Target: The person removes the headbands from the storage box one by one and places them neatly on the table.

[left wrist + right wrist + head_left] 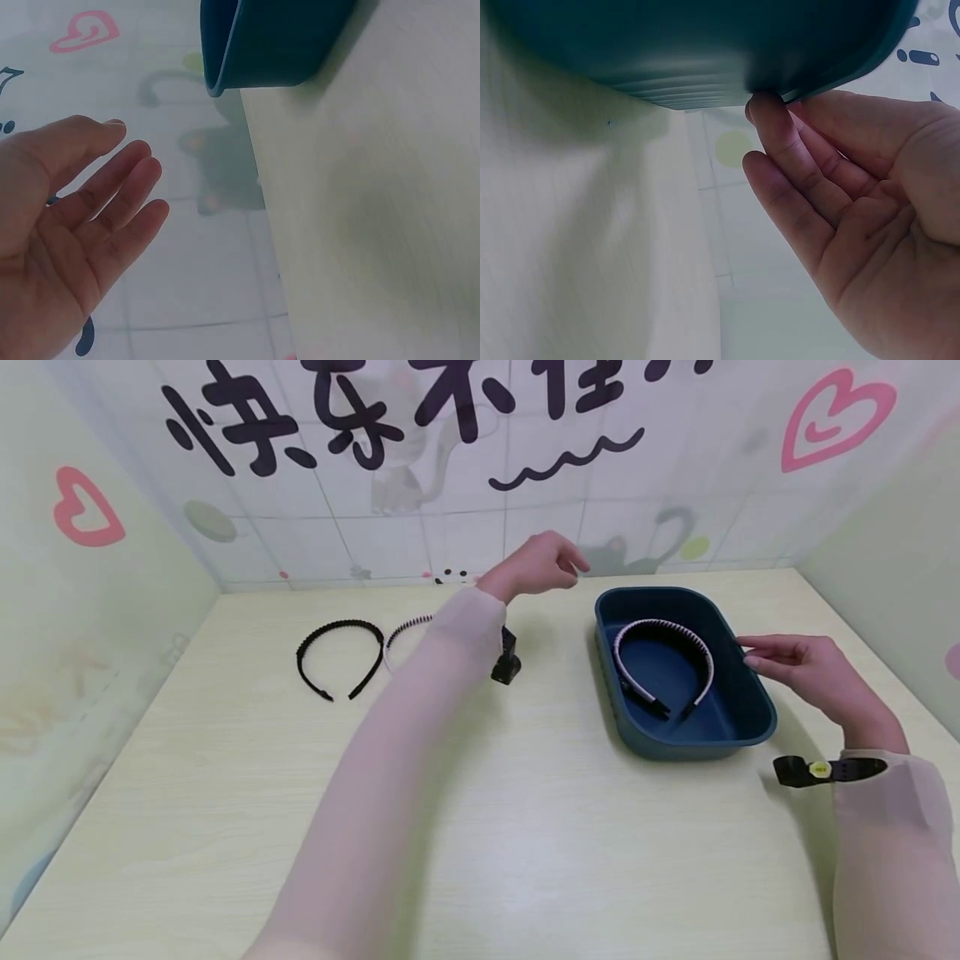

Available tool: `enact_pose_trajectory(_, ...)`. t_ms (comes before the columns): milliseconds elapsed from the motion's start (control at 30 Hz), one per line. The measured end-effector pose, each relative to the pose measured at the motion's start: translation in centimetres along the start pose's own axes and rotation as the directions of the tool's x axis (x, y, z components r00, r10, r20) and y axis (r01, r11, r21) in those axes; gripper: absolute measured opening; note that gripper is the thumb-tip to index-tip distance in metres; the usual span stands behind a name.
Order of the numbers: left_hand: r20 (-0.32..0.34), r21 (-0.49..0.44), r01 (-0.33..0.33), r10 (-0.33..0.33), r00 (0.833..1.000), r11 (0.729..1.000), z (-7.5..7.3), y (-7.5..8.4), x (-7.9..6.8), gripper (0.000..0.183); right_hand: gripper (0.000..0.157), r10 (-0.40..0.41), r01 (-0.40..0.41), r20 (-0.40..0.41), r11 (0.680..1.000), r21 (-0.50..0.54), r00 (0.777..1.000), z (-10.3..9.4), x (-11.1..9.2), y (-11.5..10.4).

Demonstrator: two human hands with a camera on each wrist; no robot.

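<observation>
My right hand (806, 668) pinches the right rim of a dark blue plastic box (675, 748). In the right wrist view, the fingertips (767, 112) lie against the box's outer wall and the thumb is partly hidden behind the rim. Inside the box rests a pale, ribbed headband (663, 623) with dark ends, overlapping black parts beneath it. My left hand (542, 562) hovers empty over the back of the table, left of the box, its fingers loosely bent. The left wrist view shows its palm and spread fingers apart from the box.
A black headband (339, 625) lies on the pale wooden table (555, 827) at the left. Beside it, a white headband with dark teeth (408, 625) is partly hidden by my left forearm. Printed wall sheets (465, 502) stand behind the table and at both sides.
</observation>
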State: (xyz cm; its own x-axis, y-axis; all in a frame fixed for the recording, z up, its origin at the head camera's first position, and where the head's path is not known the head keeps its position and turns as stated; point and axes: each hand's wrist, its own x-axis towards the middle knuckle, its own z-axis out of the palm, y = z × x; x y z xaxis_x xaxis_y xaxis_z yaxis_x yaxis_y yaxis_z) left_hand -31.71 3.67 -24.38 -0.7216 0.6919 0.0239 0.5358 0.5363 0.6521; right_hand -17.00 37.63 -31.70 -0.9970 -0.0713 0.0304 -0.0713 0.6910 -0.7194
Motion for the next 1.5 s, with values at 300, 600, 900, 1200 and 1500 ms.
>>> enact_pose_trajectory(300,0.048,-0.021,0.016,-0.015,0.999,1.000,1.9,1.4,1.5,0.031,0.050,0.003,-0.003,-0.005,1.000,0.004,1.000,-0.1,0.0,0.2)
enact_pose_trajectory(600,0.079,-0.048,0.083,-0.079,0.994,0.995,3.5,2.4,3.4,0.035,0.050,0.015,-0.015,-0.003,1.000,-0.004,1.000,-0.2,0.0,0.3)
enact_pose_trajectory(900,0.112,0.007,0.072,-0.072,0.991,0.997,4.7,4.3,4.8,0.037,0.051,0.034,-0.034,0.006,0.999,-0.014,0.999,-0.4,-0.2,0.3)
enact_pose_trajectory(1200,0.141,0.071,0.140,-0.149,0.979,0.988,5.9,6.3,5.6,0.023,0.050,0.021,-0.021,-0.012,1.000,-0.016,1.000,-0.3,-0.2,0.4)
enact_pose_trajectory(1500,0.138,0.132,0.196,-0.213,0.967,0.972,6.9,6.1,6.1,0.025,0.047,-0.004,0.004,-0.015,1.000,-0.006,1.000,0.1,0.1,0.1)
